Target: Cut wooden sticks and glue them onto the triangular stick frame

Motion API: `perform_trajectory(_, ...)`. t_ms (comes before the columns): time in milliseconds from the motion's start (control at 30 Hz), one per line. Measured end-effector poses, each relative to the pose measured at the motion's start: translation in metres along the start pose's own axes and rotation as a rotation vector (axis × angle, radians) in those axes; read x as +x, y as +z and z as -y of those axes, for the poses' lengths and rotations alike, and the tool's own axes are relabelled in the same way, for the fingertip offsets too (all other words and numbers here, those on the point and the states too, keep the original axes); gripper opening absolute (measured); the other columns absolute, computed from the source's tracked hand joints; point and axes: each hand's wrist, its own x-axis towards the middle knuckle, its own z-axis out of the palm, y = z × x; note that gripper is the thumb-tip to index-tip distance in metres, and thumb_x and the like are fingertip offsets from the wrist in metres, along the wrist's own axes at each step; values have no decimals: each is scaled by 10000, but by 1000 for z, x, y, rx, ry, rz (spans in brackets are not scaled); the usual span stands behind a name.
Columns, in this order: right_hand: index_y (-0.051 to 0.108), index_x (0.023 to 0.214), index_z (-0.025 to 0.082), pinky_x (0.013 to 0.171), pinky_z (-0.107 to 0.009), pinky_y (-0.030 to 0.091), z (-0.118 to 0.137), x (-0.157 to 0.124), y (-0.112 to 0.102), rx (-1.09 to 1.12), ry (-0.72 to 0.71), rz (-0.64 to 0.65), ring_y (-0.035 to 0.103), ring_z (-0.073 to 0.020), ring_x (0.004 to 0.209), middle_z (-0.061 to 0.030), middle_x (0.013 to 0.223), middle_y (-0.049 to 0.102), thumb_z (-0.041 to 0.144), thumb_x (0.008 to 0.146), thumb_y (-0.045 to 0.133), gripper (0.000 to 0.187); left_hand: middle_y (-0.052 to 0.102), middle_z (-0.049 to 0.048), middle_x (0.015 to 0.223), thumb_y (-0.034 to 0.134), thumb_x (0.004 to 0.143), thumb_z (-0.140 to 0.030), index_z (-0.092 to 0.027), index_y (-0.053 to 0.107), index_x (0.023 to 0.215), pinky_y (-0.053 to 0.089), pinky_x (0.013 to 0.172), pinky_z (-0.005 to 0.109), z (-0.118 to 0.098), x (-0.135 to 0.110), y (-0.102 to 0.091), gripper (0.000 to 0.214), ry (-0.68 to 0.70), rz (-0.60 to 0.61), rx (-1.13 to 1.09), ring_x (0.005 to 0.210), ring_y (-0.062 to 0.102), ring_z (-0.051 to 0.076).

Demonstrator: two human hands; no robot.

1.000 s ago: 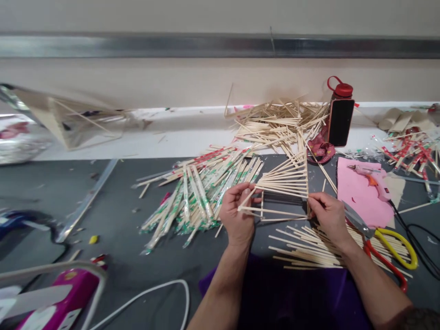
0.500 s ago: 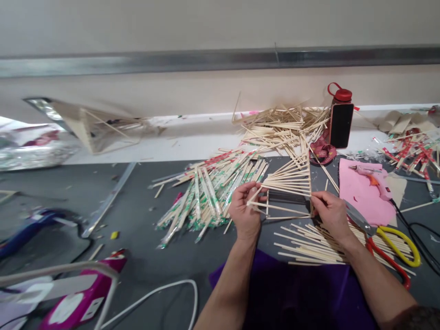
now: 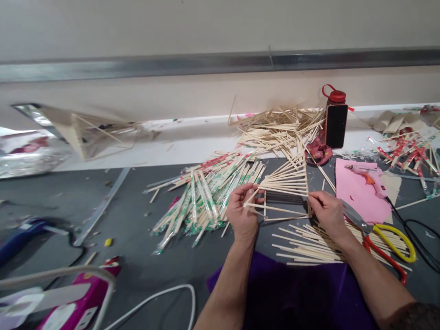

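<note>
Gripping opposite sides of a wooden-stick frame, the left hand and the right hand are holding it over the grey table, though the left hand's exact hold is hard to make out. Plastic-wrapped chopsticks are lying at the frame's nine o'clock, loose sticks at five, scissors at four.

The head camera looks forward and down.
</note>
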Motion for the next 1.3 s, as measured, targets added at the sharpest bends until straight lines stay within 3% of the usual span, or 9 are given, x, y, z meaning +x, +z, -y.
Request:
perform_trajectory(233, 721, 798, 200, 659, -277, 495, 0, 1, -1, -50, -59, 8, 667, -181, 688, -39, 722, 724, 216, 883, 565, 178, 688, 22, 803, 725, 754, -327, -168, 627, 908, 562, 514, 209, -3, 0, 1, 242, 21, -13, 66, 670, 700, 140)
perform_trajectory(833, 732, 829, 210, 712, -286, 519, 1, 1, -1, -60, -31, 20, 689, -186, 747, -41, 787, 745, 185, 876, 567, 173, 687, 11, 789, 726, 738, -306, -170, 623, 896, 558, 504, 198, -7, -1, 4, 233, 23, -32, 83, 660, 702, 133)
perform_trajectory(1300, 736, 823, 213, 598, -281, 483, -1, -3, -2, -35, -19, 32, 641, -169, 590, -26, 727, 730, 258, 897, 557, 199, 718, 31, 809, 738, 760, -304, -175, 643, 909, 558, 525, 205, -3, -6, -3, 219, 4, -19, 54, 696, 718, 151)
